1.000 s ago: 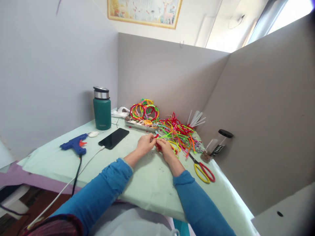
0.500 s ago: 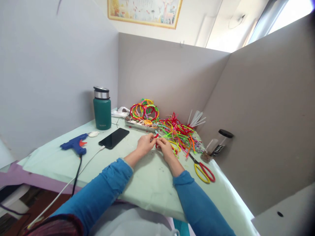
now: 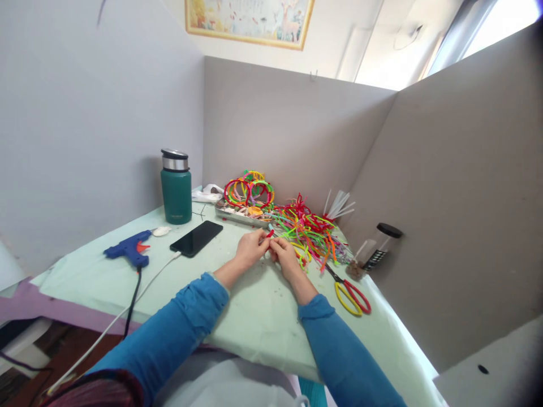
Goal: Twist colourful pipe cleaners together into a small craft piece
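Note:
Both hands meet over the middle of the table, fingertips touching or nearly so. My left hand (image 3: 251,249) is closed in a pinch on a small red pipe cleaner (image 3: 270,233), whose tip shows above the fingers. My right hand (image 3: 283,252) is closed too, its fingertips pressed together at the lower end of the red piece; what they grip is hidden. Just behind and to the right lies a heap of coloured pipe cleaners (image 3: 311,226). A metal tray (image 3: 241,218) with colourful rings (image 3: 249,192) stands behind the hands.
Scissors (image 3: 350,294) lie right of my right hand. A phone (image 3: 196,238), a blue glue gun (image 3: 129,247) with its cord and a green bottle (image 3: 176,195) are at left. A clear jar (image 3: 377,249) stands at the right edge; grey partitions (image 3: 297,124) surround the table.
The red strand that hung below the fingertips no longer shows there. Both hands have otherwise kept almost the same place.

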The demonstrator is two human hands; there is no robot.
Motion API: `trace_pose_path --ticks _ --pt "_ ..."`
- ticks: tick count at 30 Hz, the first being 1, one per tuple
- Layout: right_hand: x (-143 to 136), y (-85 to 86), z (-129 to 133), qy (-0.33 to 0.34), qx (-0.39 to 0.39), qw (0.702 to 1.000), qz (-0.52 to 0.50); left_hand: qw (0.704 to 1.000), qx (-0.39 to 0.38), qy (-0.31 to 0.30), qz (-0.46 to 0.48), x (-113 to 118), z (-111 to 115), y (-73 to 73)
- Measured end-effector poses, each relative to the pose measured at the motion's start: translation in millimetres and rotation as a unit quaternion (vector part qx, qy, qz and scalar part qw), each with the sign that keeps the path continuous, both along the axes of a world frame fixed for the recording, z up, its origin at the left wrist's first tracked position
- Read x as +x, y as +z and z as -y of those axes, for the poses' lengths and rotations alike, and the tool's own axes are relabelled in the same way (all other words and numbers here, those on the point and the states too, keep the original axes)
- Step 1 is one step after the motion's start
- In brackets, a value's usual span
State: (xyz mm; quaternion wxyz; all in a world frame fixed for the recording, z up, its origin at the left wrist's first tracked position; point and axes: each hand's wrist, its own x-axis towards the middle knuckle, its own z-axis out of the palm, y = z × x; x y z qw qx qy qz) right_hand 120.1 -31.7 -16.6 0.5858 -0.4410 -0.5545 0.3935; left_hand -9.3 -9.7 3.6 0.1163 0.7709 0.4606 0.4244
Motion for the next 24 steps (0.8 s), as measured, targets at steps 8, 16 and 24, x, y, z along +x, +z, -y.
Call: trace_pose_path --ticks 8,16,24 --pt "-0.2 -1.9 -2.2 0.016 -0.030 0.999 -0.021 1.000 -0.001 -0.018 -0.014 -0.5 0.9 -0.4" --pt "-1.3 1.4 0.0 0.018 -0.046 0.998 -0.031 1.000 -0.001 -0.017 -0.024 -0.3 0.5 -1.0" --pt "-0.8 -1.2 -1.7 0.032 -0.034 0.998 -0.042 0.999 -0.006 -0.025 -0.029 0.0 0.2 -1.6"
